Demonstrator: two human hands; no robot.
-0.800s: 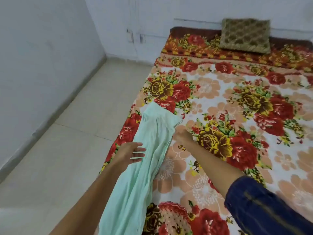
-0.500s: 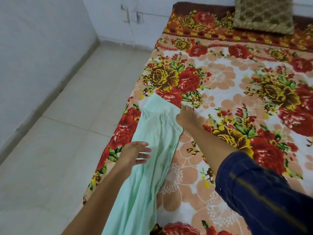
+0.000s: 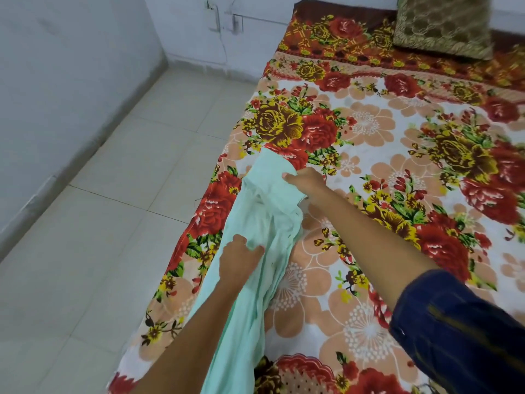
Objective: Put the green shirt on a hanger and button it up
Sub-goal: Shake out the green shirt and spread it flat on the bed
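Observation:
A pale green shirt (image 3: 267, 206) lies bunched in a long strip along the left edge of the bed, running from the bottom of the view up toward the middle. My left hand (image 3: 238, 257) grips a fold of the fabric near the strip's middle. At the shirt's far end, my right hand (image 3: 304, 182) pinches the upper right edge. No hanger is in view.
The bed (image 3: 383, 172) wears a floral sheet in red, yellow and peach. A gold patterned cushion (image 3: 443, 24) sits at its head. Pale tiled floor (image 3: 108, 223) lies to the left, bounded by white walls (image 3: 56, 66).
My left hand, earlier flat and open on the shirt's left side, now curls into the fabric. My right hand moved onto the far end and took hold of it.

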